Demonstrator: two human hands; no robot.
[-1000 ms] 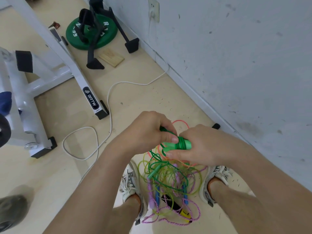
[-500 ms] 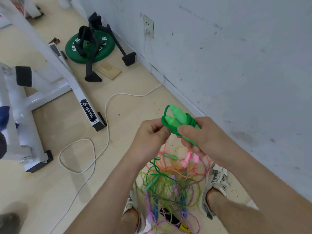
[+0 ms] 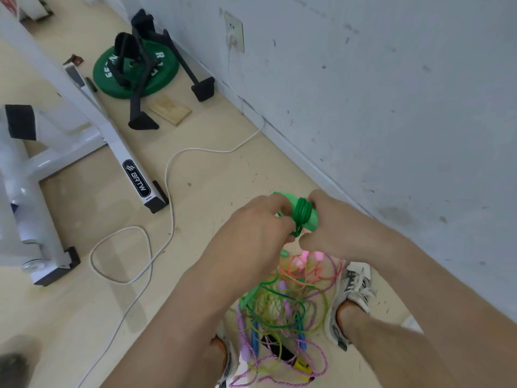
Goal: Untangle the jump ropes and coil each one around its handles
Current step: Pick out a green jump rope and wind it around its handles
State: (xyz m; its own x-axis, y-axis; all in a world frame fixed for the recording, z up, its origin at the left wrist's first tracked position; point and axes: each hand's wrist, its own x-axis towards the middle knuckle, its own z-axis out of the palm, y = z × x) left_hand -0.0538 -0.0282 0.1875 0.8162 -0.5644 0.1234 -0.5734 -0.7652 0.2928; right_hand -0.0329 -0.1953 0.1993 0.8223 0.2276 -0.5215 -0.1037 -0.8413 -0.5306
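A green jump rope is wound in several turns around its light green handles, held up between both hands. My right hand grips the handles from the right. My left hand pinches the rope's loose green loop on the left side of the bundle. Below the hands, a tangled pile of jump ropes lies on the floor between my shoes: green, yellow-green, orange, pink and purple cords with blue, purple, pink and black-yellow handles.
A white exercise machine frame stands at the left. A white cable snakes over the floor from a wall socket. A green weight plate with black stands lies at the back. The grey wall runs close on the right.
The hands dropped lower and came together; the handles turned from pointing up-left to lying more level, and my left hand closed in on the rope loop beside the bundle.
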